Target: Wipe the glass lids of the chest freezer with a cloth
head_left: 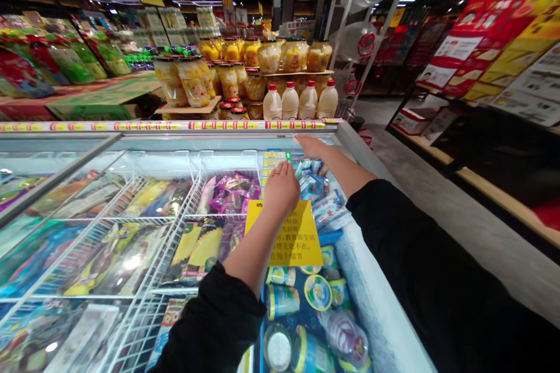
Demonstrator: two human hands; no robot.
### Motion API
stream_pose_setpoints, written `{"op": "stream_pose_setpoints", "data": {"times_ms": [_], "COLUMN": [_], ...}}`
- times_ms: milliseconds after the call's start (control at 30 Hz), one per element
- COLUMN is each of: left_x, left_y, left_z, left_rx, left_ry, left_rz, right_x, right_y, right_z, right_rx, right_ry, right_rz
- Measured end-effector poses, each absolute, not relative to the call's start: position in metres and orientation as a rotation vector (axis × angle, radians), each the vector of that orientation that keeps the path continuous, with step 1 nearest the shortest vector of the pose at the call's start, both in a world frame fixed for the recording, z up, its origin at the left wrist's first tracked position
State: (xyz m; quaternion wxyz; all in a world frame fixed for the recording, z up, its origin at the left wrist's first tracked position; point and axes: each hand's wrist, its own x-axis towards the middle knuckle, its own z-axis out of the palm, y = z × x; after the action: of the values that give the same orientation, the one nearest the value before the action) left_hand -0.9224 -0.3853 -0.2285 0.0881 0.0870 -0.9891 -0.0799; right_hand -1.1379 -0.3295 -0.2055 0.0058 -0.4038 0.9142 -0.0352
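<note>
Supermarket aisle, open chest freezer point(385, 326) with wire dividers. Left hand point(280, 189), fingers together, pinches a strip of price labels point(273, 162) at the back compartment. Right hand point(311, 144) rests flat on the freezer's far rim. Labelling appears under way; nothing visibly completed.

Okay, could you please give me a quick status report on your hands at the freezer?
Left hand pinching the price-label strip. Right hand flat on the freezer's far rim. Yellow sign under left wrist; nothing blocking.
</note>
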Motion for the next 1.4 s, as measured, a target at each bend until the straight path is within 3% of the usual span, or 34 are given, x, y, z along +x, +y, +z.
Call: {"op": "stream_pose_setpoints", "data": {"times_ms": [367,600,800,1400], "left_x": [-0.921,-0.922,-0.922,-0.921], "left_y": [-0.386,-0.385,-0.385,-0.385], "left_z": [-0.227,-0.227,-0.226,-0.226], "left_rx": [0.253,0.259,0.252,0.246], "left_ry": [-2.919,-2.917,-2.920,-2.929], "left_rz": [-0.286,-0.295,-0.301,-0.286], "right_x": [-1.143,-1.157,-1.146,-1.115], "right_y": [-0.331,-0.343,-0.366,-0.302], "right_z": [-0.221,-0.224,-0.226,-0.222], "right_rx": [-1.411,-1.220,-1.410,-1.385], "right_ry": [2.780,2.923,2.833,2.789], "right_rz": [-0.270,-0.312,-0.312,-0.074]}}
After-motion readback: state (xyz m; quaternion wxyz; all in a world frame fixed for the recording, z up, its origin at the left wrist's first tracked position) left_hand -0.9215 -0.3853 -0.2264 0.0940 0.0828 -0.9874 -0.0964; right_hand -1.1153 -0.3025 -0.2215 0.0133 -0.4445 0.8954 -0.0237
